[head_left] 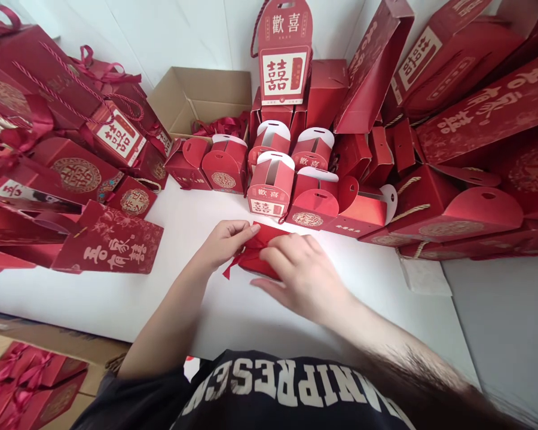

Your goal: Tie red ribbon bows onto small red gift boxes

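A small red box (256, 260) with a red ribbon on it lies on the white table in front of me, partly covered by my hands. My left hand (228, 240) is closed in a pinch at the box's upper left edge, thumb and index finger on it. One red ribbon tail (227, 271) hangs out to the left below that hand. Over the box's right side is my right hand (302, 272), slightly blurred, its fingers bent onto the red surface. Its thumb is apart from the fingers, by the box's near edge.
Small red gift boxes (271, 185) stand in a row just behind. An open cardboard carton (179, 98) holds red ribbon. Larger red boxes crowd the left (112, 239) and right (457, 209). Beribboned boxes (40, 388) sit lower left, below the table edge.
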`<action>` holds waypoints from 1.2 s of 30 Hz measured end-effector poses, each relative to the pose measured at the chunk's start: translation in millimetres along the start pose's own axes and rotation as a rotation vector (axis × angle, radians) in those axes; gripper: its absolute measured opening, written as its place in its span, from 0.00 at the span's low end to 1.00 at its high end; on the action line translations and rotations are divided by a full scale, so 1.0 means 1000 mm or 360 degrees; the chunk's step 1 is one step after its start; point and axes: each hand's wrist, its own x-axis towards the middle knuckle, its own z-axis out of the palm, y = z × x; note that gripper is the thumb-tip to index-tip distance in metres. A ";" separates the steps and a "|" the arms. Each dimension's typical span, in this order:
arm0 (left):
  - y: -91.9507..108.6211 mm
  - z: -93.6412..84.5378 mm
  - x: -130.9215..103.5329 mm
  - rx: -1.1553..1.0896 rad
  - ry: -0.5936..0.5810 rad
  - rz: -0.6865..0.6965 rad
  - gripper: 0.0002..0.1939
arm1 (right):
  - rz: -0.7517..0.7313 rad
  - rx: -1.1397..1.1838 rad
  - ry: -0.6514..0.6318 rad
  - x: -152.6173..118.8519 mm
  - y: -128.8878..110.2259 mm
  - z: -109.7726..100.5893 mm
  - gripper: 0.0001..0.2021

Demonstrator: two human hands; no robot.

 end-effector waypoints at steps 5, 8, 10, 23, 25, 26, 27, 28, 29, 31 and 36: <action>0.001 -0.007 -0.003 -0.0085 -0.0080 -0.0056 0.26 | 0.0037 -0.0207 0.0152 0.000 -0.015 0.046 0.17; 0.001 -0.013 -0.004 -0.0112 -0.0196 -0.0089 0.26 | 0.0037 -0.0167 0.0219 -0.003 -0.015 0.055 0.14; 0.000 -0.017 -0.004 -0.0107 -0.0311 -0.0117 0.25 | 0.0025 -0.0068 0.0250 -0.004 -0.014 0.056 0.11; -0.003 -0.011 0.000 -0.0053 -0.0109 0.0029 0.22 | -0.0167 0.0883 -0.0145 0.007 0.019 0.016 0.09; -0.002 -0.009 -0.001 -0.0018 -0.0051 0.0037 0.23 | -0.0171 0.1042 -0.0267 0.007 0.029 0.003 0.08; -0.001 -0.008 -0.001 -0.0003 -0.0048 0.0025 0.23 | -0.0158 0.1091 -0.0318 0.006 0.033 -0.002 0.08; -0.001 -0.007 -0.001 0.0009 -0.0054 0.0010 0.23 | -0.0138 0.1120 -0.0362 0.006 0.037 -0.006 0.08; -0.001 -0.007 -0.001 0.0018 -0.0062 -0.0003 0.23 | -0.0121 0.1139 -0.0399 0.006 0.041 -0.009 0.08; -0.001 -0.007 -0.001 0.0027 -0.0066 -0.0011 0.23 | -0.0104 0.1154 -0.0432 0.005 0.043 -0.012 0.08; -0.001 -0.006 -0.001 0.0059 -0.0066 -0.0014 0.24 | -0.0058 0.1185 -0.0487 0.005 0.047 -0.017 0.07; -0.001 -0.003 -0.002 0.0286 0.0044 0.0084 0.25 | 0.0073 0.1235 -0.0721 0.004 0.055 -0.033 0.07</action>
